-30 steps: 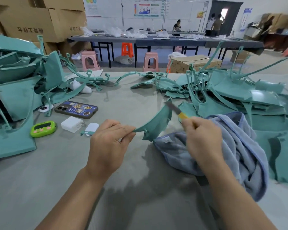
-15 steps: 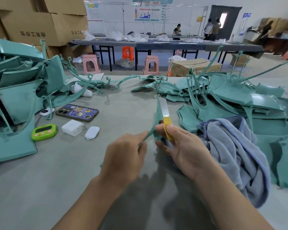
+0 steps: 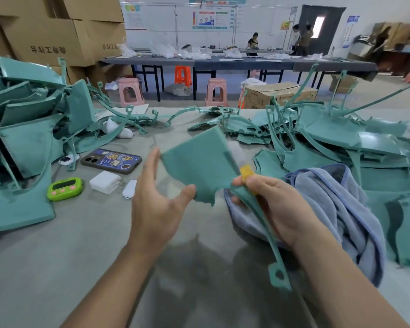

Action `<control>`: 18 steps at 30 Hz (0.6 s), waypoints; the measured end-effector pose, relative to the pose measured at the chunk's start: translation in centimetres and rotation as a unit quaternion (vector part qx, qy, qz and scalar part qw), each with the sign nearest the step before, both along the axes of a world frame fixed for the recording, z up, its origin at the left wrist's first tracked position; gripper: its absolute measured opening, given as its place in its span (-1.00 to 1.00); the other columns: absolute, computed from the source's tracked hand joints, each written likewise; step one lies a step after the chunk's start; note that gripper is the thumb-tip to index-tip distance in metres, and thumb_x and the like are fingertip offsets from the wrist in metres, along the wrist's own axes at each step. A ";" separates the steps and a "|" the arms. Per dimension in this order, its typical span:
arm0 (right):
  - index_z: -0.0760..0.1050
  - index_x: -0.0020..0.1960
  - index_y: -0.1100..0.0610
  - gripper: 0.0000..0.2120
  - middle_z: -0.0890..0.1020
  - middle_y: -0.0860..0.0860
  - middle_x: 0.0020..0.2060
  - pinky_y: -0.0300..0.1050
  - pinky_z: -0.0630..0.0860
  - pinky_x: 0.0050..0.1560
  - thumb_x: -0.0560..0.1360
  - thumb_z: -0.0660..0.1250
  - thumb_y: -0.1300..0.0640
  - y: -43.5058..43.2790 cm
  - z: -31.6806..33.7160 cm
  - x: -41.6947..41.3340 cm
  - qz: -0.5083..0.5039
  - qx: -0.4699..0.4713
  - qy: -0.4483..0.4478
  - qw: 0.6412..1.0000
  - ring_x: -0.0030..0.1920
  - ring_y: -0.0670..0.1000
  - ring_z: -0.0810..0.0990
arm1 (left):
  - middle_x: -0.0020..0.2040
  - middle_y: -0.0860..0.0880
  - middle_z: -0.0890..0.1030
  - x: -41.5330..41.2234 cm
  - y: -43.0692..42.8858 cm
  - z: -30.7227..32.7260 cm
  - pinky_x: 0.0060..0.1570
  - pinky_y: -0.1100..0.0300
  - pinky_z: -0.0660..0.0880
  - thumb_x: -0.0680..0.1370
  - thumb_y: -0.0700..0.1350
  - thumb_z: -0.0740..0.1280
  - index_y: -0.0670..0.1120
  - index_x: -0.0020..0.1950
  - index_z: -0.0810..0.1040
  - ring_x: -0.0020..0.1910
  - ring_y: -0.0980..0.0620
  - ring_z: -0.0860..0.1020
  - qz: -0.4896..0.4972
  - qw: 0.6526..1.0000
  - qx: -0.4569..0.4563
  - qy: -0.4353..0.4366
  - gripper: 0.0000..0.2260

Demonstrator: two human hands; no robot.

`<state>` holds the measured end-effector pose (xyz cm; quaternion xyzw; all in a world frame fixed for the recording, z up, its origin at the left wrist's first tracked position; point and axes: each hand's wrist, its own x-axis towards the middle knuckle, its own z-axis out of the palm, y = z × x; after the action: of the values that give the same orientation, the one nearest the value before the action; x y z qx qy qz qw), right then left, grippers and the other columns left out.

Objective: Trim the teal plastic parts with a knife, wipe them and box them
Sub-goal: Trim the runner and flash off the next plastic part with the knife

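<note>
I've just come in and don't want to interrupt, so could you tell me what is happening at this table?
A person is working on teal plastic parts. The right hand grips a yellow-handled knife together with a thin teal strip that hangs down to a looped end. The left hand is spread against a flat teal panel, thumb at its lower edge. Whether the strip is cut free is unclear. A blue towel lies beside the right hand.

White poster wall (image 3: 166, 22), dark long tables (image 3: 237, 63), plastic stools (image 3: 130, 91), stacked cartons (image 3: 57, 36).
</note>
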<state>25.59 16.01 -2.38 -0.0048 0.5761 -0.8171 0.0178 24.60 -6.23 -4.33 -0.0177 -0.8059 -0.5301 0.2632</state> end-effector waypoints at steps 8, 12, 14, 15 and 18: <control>0.76 -0.11 0.10 -0.82 0.76 0.04 -0.07 -0.19 0.59 -0.08 0.49 0.40 0.07 1.3 0.1 0.5 0.123 0.208 0.038 0.970 -0.10 -0.02 0.72 | -0.22 0.08 0.73 -1.6 -3.0 0.3 -0.33 0.12 0.60 0.18 0.12 0.55 0.14 -0.11 0.73 -0.28 0.06 0.70 -0.140 0.983 -0.005 -0.117 -0.70; 0.72 0.00 0.22 -0.83 0.73 0.07 0.12 -0.11 0.60 0.14 0.51 0.39 0.17 2.9 0.6 -0.4 -0.021 0.025 0.022 0.999 0.15 -0.02 0.69 | -0.20 0.13 0.74 -1.9 -3.9 0.5 -0.32 0.31 0.56 0.29 -0.10 0.56 0.21 -0.14 0.73 -0.30 0.19 0.66 -0.055 0.987 0.151 -0.026 -0.76; 0.68 0.02 0.23 -0.82 0.74 0.06 0.08 -0.14 0.58 0.08 0.60 0.32 0.19 4.0 0.9 -0.7 -0.127 -0.003 0.030 0.991 0.08 -0.03 0.69 | -0.19 0.18 0.72 -2.3 -4.5 0.3 -0.25 0.30 0.55 0.36 -0.18 0.54 0.27 -0.17 0.72 -0.29 0.21 0.63 -0.007 0.984 0.178 0.004 -0.70; 0.69 -0.02 0.20 -0.80 0.75 0.05 0.03 -0.16 0.55 0.04 0.63 0.30 0.19 4.5 1.0 -0.8 -0.187 0.009 0.039 0.982 0.01 -0.03 0.66 | -0.20 0.17 0.70 -2.6 -4.8 0.1 -0.21 0.25 0.53 0.38 -0.22 0.53 0.27 -0.20 0.72 -0.29 0.17 0.59 0.008 0.984 0.179 -0.001 -0.67; 0.69 -0.19 0.10 -0.71 0.73 0.05 -0.23 -0.23 0.44 -0.21 0.64 0.29 0.17 4.2 0.7 -0.8 -0.278 0.085 0.065 0.955 -0.26 -0.05 0.52 | -0.23 0.16 0.68 -3.1 -4.7 -0.9 -0.18 0.27 0.43 0.37 -0.37 0.44 0.34 -0.24 0.70 -0.28 0.19 0.53 -0.008 0.993 0.115 -0.029 -0.49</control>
<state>24.79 20.22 -1.63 0.1042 0.6220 -0.7356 -0.2471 21.50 -10.89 -5.26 0.0214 -0.7466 -0.6216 0.2362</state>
